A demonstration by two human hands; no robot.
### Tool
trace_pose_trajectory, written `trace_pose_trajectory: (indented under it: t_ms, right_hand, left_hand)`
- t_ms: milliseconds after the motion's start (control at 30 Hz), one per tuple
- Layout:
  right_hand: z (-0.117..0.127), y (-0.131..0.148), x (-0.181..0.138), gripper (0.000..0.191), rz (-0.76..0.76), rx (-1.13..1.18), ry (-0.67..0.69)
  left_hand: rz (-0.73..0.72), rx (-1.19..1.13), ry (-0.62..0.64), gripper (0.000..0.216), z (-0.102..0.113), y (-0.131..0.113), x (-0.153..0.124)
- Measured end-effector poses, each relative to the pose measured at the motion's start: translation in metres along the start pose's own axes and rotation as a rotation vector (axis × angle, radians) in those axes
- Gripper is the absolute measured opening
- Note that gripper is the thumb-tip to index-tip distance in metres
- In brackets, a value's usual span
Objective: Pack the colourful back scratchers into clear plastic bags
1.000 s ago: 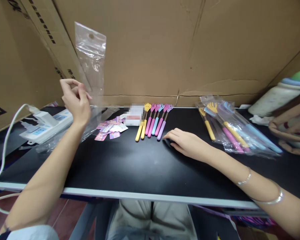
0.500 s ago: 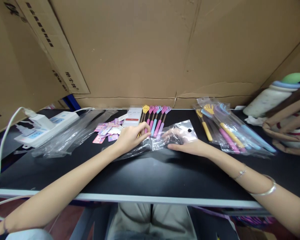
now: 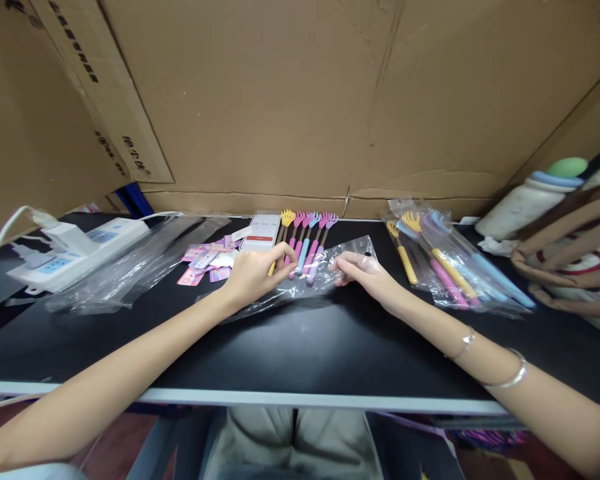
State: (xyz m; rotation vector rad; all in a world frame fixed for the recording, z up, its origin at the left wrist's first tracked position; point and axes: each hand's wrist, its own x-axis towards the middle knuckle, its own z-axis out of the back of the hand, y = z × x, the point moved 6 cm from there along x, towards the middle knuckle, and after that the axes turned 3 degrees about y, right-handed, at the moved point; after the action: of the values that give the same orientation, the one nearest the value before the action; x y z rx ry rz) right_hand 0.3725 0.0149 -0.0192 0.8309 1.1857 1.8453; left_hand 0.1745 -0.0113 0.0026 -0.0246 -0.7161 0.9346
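A clear plastic bag (image 3: 324,279) stretches between my two hands, low over the black table. My left hand (image 3: 254,272) has its fingers closed in a pinch on the bag's left part. On the other side, my right hand (image 3: 364,275) pinches the bag near its holed end, thumb and fingertips together. Just behind the bag lies a row of several back scratchers (image 3: 304,250) with yellow, pink, blue and purple handles and claw heads pointing away. Left of them, small pink and purple cards (image 3: 205,259) lie in a loose pile.
A phone (image 3: 261,230) lies behind the cards. Flat clear bags (image 3: 145,267) and a white power strip (image 3: 75,253) sit at left. At right are bagged back scratchers (image 3: 450,260), a bottle (image 3: 530,203) and a brown-handled bag (image 3: 555,257). Cardboard (image 3: 270,100) walls the back.
My right hand has come out from inside or behind the bag's holed end and now pinches it from the near side. The left hand stays at the bag. The view has shifted slightly.
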Motion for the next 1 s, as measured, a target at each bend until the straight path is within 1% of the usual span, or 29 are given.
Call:
trace_pose_trajectory:
  t_ms: [100, 233, 300, 400, 567, 700, 800, 900, 1000]
  right_hand:
    - [0.0, -0.002, -0.001, 0.041, -0.048, 0.043, 0.01]
    - [-0.002, 0.0, 0.0, 0.044, -0.066, 0.008, 0.117]
    - [-0.002, 0.001, 0.0, 0.047, -0.051, -0.023, 0.141]
    - [0.0, 0.0, 0.001, 0.048, -0.029, -0.068, 0.139]
    - [0.001, 0.001, 0.002, 0.048, 0.054, -0.208, 0.123]
    - [0.001, 0.003, 0.001, 0.052, 0.059, -0.266, 0.107]
    - [0.001, 0.001, 0.001, 0.05, 0.017, -0.163, 0.081]
    - [0.003, -0.002, 0.002, 0.046, -0.042, -0.019, 0.035]
    - [0.003, -0.003, 0.001, 0.042, -0.063, 0.048, 0.0]
  left_hand:
    - [0.014, -0.002, -0.014, 0.009, 0.001, 0.0, 0.001]
    - [0.053, 0.021, -0.055, 0.01, 0.006, 0.0, 0.002]
    - [0.055, 0.025, -0.06, 0.01, 0.007, 0.0, 0.002]
    - [0.044, 0.02, -0.047, 0.009, 0.007, 0.0, 0.002]
    - [0.046, 0.019, -0.031, 0.008, 0.005, 0.001, 0.002]
    - [0.048, 0.006, -0.005, 0.011, 0.002, 0.001, 0.002]
    - [0.016, -0.017, 0.052, 0.013, -0.003, -0.001, 0.001]
    - [-0.057, -0.027, 0.124, 0.012, -0.01, -0.007, -0.002]
    - [-0.118, -0.035, 0.154, 0.012, -0.013, -0.013, -0.004]
